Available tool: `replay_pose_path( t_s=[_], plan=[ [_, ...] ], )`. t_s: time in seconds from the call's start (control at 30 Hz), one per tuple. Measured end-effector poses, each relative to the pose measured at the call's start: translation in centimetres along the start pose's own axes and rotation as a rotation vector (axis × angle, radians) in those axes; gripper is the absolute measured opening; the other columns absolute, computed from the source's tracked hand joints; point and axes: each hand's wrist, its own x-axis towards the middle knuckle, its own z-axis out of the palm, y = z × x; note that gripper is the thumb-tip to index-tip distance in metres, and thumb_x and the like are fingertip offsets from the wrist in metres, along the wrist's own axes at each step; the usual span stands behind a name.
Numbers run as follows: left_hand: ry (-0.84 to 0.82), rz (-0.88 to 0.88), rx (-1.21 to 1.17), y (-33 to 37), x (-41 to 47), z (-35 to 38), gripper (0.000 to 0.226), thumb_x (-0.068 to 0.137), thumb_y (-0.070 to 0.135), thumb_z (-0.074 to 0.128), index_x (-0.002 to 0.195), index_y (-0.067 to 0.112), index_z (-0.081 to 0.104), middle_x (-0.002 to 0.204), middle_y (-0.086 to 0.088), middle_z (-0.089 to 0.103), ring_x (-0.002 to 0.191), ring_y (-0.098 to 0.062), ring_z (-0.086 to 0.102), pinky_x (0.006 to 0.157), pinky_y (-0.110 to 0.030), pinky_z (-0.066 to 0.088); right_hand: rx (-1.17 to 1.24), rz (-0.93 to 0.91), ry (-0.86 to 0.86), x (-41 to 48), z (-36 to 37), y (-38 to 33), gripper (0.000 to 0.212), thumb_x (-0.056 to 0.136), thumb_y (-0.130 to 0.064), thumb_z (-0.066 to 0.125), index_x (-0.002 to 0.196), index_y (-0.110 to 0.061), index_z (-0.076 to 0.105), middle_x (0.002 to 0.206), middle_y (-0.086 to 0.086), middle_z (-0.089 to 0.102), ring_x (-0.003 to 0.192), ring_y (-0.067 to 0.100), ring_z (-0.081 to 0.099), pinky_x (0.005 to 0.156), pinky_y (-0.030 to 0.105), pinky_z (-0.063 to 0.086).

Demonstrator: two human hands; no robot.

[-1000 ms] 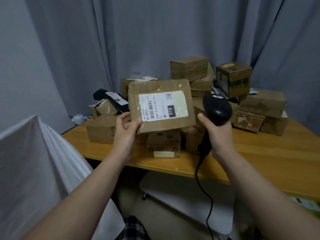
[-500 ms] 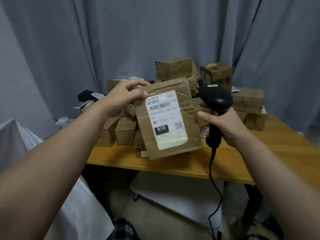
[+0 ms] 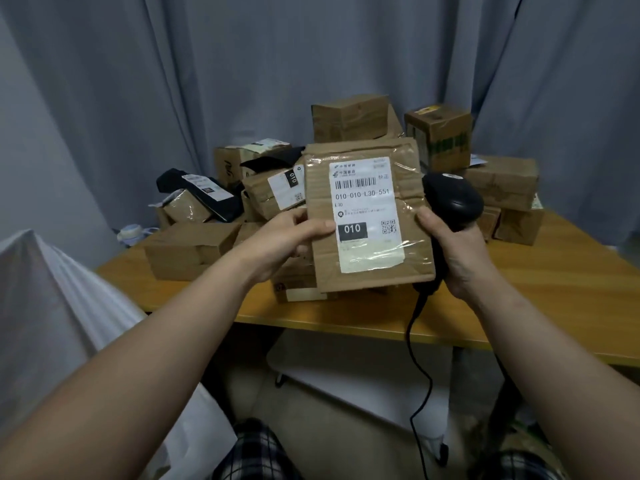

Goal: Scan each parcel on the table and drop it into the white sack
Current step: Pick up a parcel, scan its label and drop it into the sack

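A flat brown cardboard parcel [image 3: 367, 216] with a white label reading 010 stands upright in front of me, label facing me. My left hand [image 3: 294, 237] grips its left edge, thumb on the label's lower corner. My right hand [image 3: 450, 247] holds the black corded barcode scanner [image 3: 453, 202] and its fingers touch the parcel's right edge; the scanner head sits just behind that edge. The white sack [image 3: 52, 323] hangs open at the lower left. Several brown parcels [image 3: 353, 116] are piled on the wooden table [image 3: 554, 289].
Black mailer bags [image 3: 204, 192] lie at the pile's left. A small white cup [image 3: 130, 233] stands at the table's far left corner. Grey curtains [image 3: 242, 64] close off the back. The scanner cable [image 3: 420, 393] hangs down below the table edge. A white stool [image 3: 346, 379] sits underneath.
The parcel has been turned from sideways to upright and now sits higher, straight before me. My left hand shifted from its top edge to its left edge. My right hand now touches the parcel.
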Motion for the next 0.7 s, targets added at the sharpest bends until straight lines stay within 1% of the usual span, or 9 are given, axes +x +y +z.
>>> replay_pose_path(
  t_s=[0.03, 0.1, 0.17, 0.27, 0.33, 0.37, 0.47, 0.6, 0.7],
  plan=[
    [0.055, 0.026, 0.002, 0.1, 0.0, -0.3, 0.052, 0.08, 0.024, 0.073, 0.128, 0.015, 0.054, 0.116, 0.003, 0.068, 0.102, -0.01, 0.065, 0.084, -0.027, 0.053, -0.067, -0.02, 0.032, 0.1, 0.2, -0.1, 0.032, 0.074, -0.03, 0.073, 0.104, -0.022, 0.064, 0.097, -0.003, 0.073, 0.094, 0.013, 0.069, 0.077, 0.028, 0.055],
    [0.199, 0.102, 0.059, 0.8, 0.4, -1.3, 0.064, 0.075, 0.029, 0.079, 0.132, 0.018, 0.051, 0.12, 0.004, 0.064, 0.106, -0.009, 0.062, 0.085, -0.027, 0.052, -0.18, -0.086, 0.086, 0.3, 0.9, -0.6, 0.024, 0.08, -0.034, 0.072, 0.102, -0.029, 0.063, 0.101, -0.007, 0.069, 0.099, 0.008, 0.064, 0.08, 0.025, 0.049],
    [0.288, 0.164, 0.105, 1.3, 0.8, -2.2, 0.077, 0.07, 0.037, 0.083, 0.136, 0.019, 0.047, 0.123, 0.005, 0.062, 0.108, -0.012, 0.061, 0.084, -0.03, 0.053, -0.231, -0.141, 0.054, 0.1, 2.0, -1.1, 0.016, 0.081, -0.031, 0.074, 0.094, -0.032, 0.064, 0.095, -0.008, 0.068, 0.098, 0.011, 0.063, 0.085, 0.03, 0.049],
    [0.35, 0.181, 0.096, 1.5, 1.2, -3.0, 0.081, 0.067, 0.042, 0.084, 0.135, 0.018, 0.047, 0.123, 0.004, 0.063, 0.11, -0.017, 0.062, 0.084, -0.036, 0.056, -0.333, -0.208, -0.04, -0.7, 3.9, -1.3, 0.014, 0.079, -0.023, 0.078, 0.088, -0.026, 0.068, 0.075, -0.005, 0.067, 0.076, 0.018, 0.065, 0.075, 0.039, 0.053],
    [0.37, 0.173, 0.095, 1.4, 1.3, -3.3, 0.088, 0.061, 0.048, 0.085, 0.135, 0.017, 0.047, 0.123, 0.004, 0.063, 0.11, -0.017, 0.062, 0.087, -0.04, 0.056, -0.354, -0.207, -0.075, -1.2, 5.1, -1.0, 0.009, 0.083, -0.015, 0.074, 0.086, -0.021, 0.068, 0.067, 0.0, 0.065, 0.062, 0.016, 0.063, 0.066, 0.036, 0.053],
    [0.372, 0.175, 0.099, 1.4, 1.3, -3.3, 0.085, 0.063, 0.046, 0.085, 0.133, 0.017, 0.049, 0.122, 0.004, 0.064, 0.109, -0.015, 0.063, 0.088, -0.04, 0.056, -0.358, -0.201, -0.083, -1.4, 5.5, -0.9, 0.008, 0.084, -0.013, 0.072, 0.084, -0.018, 0.067, 0.064, 0.002, 0.063, 0.057, 0.015, 0.061, 0.062, 0.034, 0.052],
    [0.371, 0.171, 0.116, 0.9, 1.5, -3.2, 0.065, 0.073, 0.032, 0.082, 0.128, 0.017, 0.05, 0.115, 0.008, 0.063, 0.104, -0.007, 0.061, 0.087, -0.029, 0.055, -0.403, -0.227, -0.033, -1.9, 6.4, -0.5, 0.013, 0.083, -0.011, 0.072, 0.072, -0.014, 0.065, 0.056, 0.007, 0.06, 0.047, 0.017, 0.057, 0.055, 0.034, 0.05],
    [0.371, 0.157, 0.123, 0.5, 1.6, -3.3, 0.074, 0.074, 0.03, 0.081, 0.137, 0.014, 0.047, 0.124, 0.003, 0.061, 0.108, -0.009, 0.059, 0.076, -0.015, 0.05, -0.402, -0.253, 0.002, -2.4, 6.7, 0.1, 0.01, 0.083, -0.011, 0.072, 0.075, -0.011, 0.065, 0.054, 0.004, 0.06, 0.043, 0.014, 0.057, 0.048, 0.027, 0.049],
    [0.363, 0.141, 0.112, 0.3, 1.5, -3.5, 0.073, 0.076, 0.03, 0.08, 0.138, 0.014, 0.045, 0.127, 0.002, 0.059, 0.111, -0.011, 0.057, 0.074, -0.014, 0.048, -0.452, -0.234, 0.011, -2.5, 6.5, 0.6, 0.008, 0.084, -0.013, 0.07, 0.079, -0.01, 0.065, 0.055, 0.002, 0.06, 0.044, 0.011, 0.058, 0.048, 0.025, 0.05]
  ],
)
